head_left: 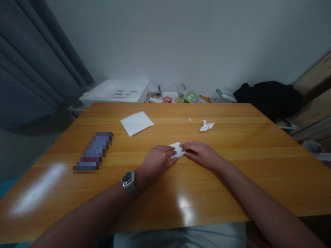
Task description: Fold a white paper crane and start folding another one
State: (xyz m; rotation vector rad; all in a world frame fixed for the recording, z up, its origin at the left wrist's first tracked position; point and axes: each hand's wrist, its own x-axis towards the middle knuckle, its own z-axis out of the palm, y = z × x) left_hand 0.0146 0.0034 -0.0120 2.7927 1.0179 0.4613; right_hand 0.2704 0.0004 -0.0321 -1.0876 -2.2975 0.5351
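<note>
A small white piece of paper, apparently folded, lies on the wooden table between my hands. My left hand, with a metal watch on its wrist, has its fingers over the left edge of the paper and the thumb at its lower edge. Thumb and fingers of my right hand close on the paper's right edge. Beyond my right hand stands a folded paper bird. A tiny white paper scrap lies to the bird's left.
A white sheet with a perforated edge lies at the back left of the table. Nearer on the left is a pixelated, phone-like device. Behind the table are a white tray, a green packet and a black bag-like bundle.
</note>
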